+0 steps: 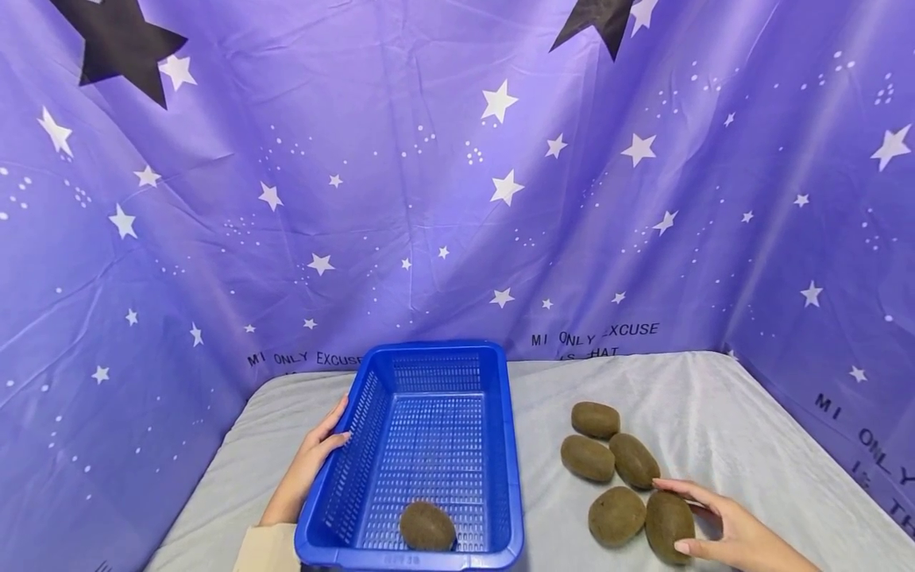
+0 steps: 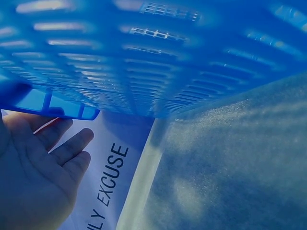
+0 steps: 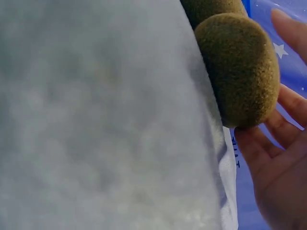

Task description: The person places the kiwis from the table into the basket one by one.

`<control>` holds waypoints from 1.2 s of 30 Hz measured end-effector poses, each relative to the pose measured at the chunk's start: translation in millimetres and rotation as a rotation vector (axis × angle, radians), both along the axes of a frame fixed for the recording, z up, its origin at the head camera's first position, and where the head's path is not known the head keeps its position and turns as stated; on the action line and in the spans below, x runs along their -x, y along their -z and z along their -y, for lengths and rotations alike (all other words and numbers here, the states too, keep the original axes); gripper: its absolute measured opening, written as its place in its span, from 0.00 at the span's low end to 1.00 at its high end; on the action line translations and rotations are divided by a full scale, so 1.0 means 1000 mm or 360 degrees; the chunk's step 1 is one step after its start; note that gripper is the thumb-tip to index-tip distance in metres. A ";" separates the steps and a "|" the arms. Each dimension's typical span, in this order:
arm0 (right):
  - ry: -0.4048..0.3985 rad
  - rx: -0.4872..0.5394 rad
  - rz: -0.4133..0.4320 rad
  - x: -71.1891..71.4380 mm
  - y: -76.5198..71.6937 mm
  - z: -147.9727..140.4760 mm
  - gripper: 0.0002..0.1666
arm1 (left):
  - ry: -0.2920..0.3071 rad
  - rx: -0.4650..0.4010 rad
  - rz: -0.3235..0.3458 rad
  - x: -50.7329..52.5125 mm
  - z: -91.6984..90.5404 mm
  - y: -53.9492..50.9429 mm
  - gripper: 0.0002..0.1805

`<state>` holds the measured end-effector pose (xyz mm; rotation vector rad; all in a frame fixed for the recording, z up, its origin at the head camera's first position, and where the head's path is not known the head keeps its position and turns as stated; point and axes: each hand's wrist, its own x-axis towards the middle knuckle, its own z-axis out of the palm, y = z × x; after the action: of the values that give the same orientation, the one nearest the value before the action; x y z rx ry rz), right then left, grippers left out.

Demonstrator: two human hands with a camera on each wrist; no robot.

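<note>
A blue plastic basket [image 1: 516, 477] with slotted walls stands on the cloth, and one brown kiwi [image 1: 427, 526] lies inside at its near end. My left hand [image 1: 309, 461] grips the basket's left rim, thumb over the edge; in the left wrist view its fingers [image 2: 72, 146] lie beneath the rim. To the right of the basket, my right hand [image 1: 736, 528] is spread around the nearest right kiwi [image 1: 669, 526], also large in the right wrist view. There its fingers [image 3: 283, 127] touch that kiwi, while the thumb [image 3: 290, 31] appears apart from its surface.
Beside the right hand's kiwi lies another kiwi [image 1: 616, 516]. Farther back, three more sit close together: a right one [image 1: 635, 461], a left one [image 1: 588, 458] and a far one [image 1: 596, 419]. Grey cloth [image 1: 715, 421] covers the table; a purple starry curtain [image 1: 429, 199] surrounds it.
</note>
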<state>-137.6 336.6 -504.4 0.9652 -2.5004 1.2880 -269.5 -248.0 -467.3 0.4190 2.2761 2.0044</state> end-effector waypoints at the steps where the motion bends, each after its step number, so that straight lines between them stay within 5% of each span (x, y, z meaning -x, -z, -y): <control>1: -0.0015 -0.0006 0.0005 0.000 0.001 0.000 0.39 | 0.0001 0.0002 0.0001 0.000 0.000 0.000 0.35; 17: -0.0110 0.0043 0.0231 0.003 0.004 -0.001 0.40 | -0.0006 0.0036 -0.0038 -0.002 -0.001 0.000 0.34; 29: 0.0201 -0.0164 -0.0130 0.000 0.003 0.001 0.41 | -0.0013 0.0025 -0.0011 0.000 0.000 0.001 0.35; 36: 0.0158 -0.0113 -0.0147 0.003 -0.007 0.000 0.42 | -0.0014 0.0016 0.0014 0.001 -0.001 0.000 0.35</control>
<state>-140.6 336.5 -497.4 0.8816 -2.5037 1.1072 -270.0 -247.2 -467.4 0.3995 2.2859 1.9941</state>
